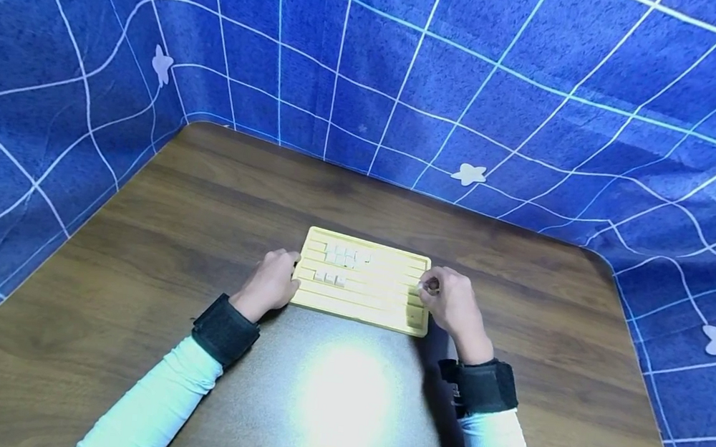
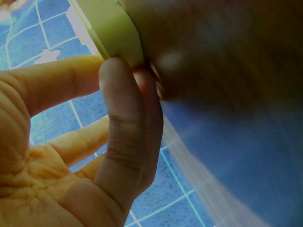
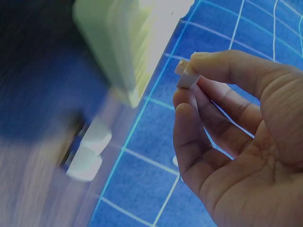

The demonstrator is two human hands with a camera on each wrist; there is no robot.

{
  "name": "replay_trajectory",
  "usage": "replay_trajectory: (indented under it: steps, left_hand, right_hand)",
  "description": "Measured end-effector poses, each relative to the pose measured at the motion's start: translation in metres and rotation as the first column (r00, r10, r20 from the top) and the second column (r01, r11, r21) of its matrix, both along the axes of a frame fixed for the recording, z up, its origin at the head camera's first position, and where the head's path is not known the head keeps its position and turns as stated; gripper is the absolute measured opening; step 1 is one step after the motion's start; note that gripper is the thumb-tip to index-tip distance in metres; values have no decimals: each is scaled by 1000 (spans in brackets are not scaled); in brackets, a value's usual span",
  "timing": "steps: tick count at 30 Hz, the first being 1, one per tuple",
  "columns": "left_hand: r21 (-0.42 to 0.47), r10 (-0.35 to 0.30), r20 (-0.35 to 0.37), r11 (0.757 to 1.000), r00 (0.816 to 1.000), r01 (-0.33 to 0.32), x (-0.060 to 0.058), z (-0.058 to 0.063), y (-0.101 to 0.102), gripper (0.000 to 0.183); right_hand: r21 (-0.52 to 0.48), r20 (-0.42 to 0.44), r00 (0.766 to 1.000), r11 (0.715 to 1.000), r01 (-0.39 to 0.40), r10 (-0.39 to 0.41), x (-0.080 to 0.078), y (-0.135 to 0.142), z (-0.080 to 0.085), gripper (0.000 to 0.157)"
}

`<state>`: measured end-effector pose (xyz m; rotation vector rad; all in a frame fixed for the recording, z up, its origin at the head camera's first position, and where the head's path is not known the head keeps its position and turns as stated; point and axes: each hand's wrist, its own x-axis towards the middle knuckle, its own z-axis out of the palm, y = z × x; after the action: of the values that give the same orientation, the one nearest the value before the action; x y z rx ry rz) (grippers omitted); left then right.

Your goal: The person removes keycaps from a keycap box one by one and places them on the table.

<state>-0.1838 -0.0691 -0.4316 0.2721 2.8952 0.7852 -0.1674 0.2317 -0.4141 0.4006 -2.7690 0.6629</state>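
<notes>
The left grip [image 1: 270, 280] pinches the left edge of the yellow tray [image 1: 363, 307], which lies on the table [image 1: 238, 190] to its right. A row of 3 small blocks [image 1: 330, 278] sits nearer this grip. The right grip [image 1: 450, 301] pinches 1 pale block [image 3: 188, 78] by the tray's right end; placing seems underway, next calling for careful alignment.

Brown wood-grain table [image 1: 204, 209], yellow ridged tray [image 1: 383, 294] on it

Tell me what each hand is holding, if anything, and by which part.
The right hand pinches a small pale piece by opposite sides; the left hand grips the yellow tray at its left end.
</notes>
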Motion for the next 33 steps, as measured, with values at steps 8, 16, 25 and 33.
replay_trajectory:
  steps: [8,16,25,33]
  left_hand:
    - [-12,-10,-16,1000,1000,10,1,-3,-1,42]
    - [-4,-21,-31,1000,999,20,2,-1,-1,41]
    - [-13,-18,-15,1000,1000,17,1,1,-1,42]
    - [-14,-9,-17,1000,1000,8,0,-1,0,43]
  right_hand:
    - [28,-14,999,999,38,-37,8,24,-10,8]
    - [80,5,996,993,90,-90,13,56,-6,12]
    - [106,11,993,988,116,-118,20,77,-10,11]
    - [110,89,988,987,116,-127,20,77,-17,10]
